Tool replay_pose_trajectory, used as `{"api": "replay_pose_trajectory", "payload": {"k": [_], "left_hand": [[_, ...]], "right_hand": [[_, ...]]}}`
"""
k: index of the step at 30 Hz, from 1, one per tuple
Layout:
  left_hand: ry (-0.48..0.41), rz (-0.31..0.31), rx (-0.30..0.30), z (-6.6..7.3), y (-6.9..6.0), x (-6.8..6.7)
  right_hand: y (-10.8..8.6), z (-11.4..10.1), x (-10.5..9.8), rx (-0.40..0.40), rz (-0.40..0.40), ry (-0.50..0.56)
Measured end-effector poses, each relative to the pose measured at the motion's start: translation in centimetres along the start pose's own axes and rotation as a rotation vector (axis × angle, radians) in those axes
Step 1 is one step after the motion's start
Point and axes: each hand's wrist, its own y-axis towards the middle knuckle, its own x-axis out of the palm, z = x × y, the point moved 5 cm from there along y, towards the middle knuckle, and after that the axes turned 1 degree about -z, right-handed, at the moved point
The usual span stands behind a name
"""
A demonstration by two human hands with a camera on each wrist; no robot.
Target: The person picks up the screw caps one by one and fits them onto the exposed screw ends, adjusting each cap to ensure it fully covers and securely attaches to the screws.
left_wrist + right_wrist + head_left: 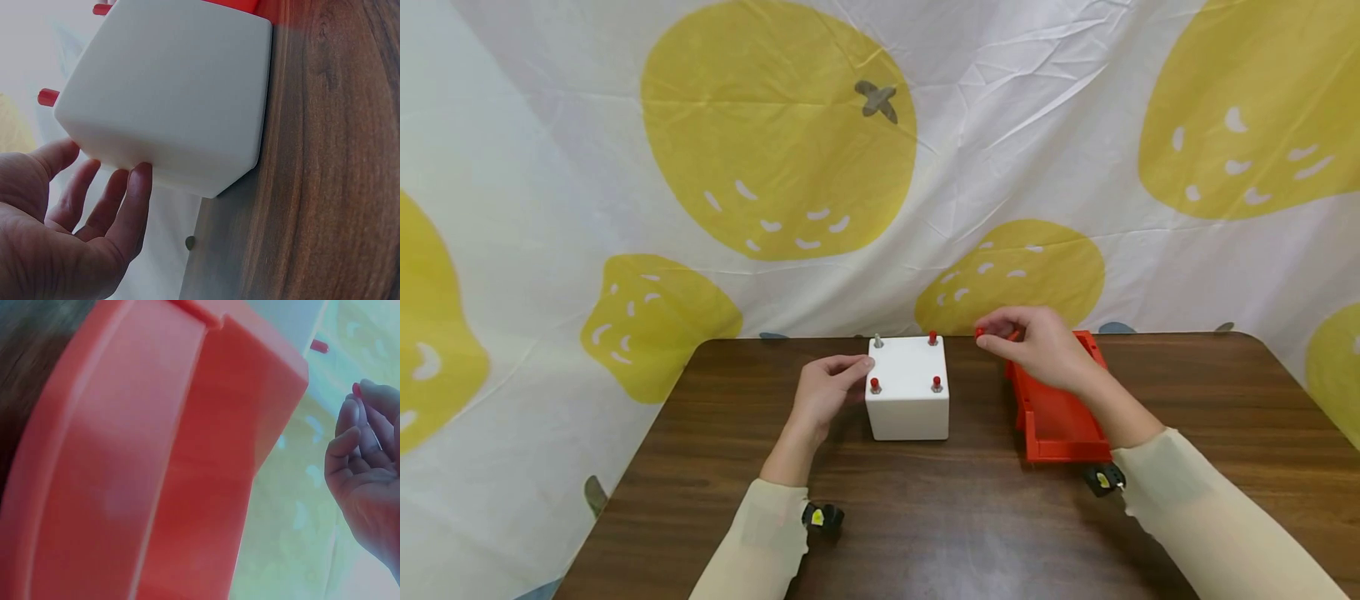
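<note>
A white block (908, 368) stands on the table with a metal bolt (877, 341) bare at its far left corner. The other three corners carry bolts topped with red caps, among them the near-left red cap (875, 383). My left hand (831, 387) touches the block's left side with its fingertips, the thumb at the top edge; in the left wrist view its fingers (139, 187) are extended. Above the far end of a red tray (1067, 451), my right hand (1036, 343) pinches another small red cap (357, 389) between thumb and fingertips, apart from the block.
The brown wooden table (940, 517) ends at the back against a hanging white cloth (820, 292) with yellow fruit prints. The red tray lies right of the block, beneath the right forearm. Its contents are partly hidden in the head view.
</note>
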Motion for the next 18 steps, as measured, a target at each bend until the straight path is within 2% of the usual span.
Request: {"api": "replay_pose_trajectory", "payload": {"k": [9, 18], "left_hand": [[-0.015, -0.002, 0.004, 0.1, 0.0, 0.0], [-0.028, -0.007, 0.011, 0.1, -0.1, 0.1]], "right_hand": [[1.6, -1.0, 1.1, -0.019, 0.012, 0.036], [2.9, -2.0, 2.4, -0.027, -0.014, 0.031]]}}
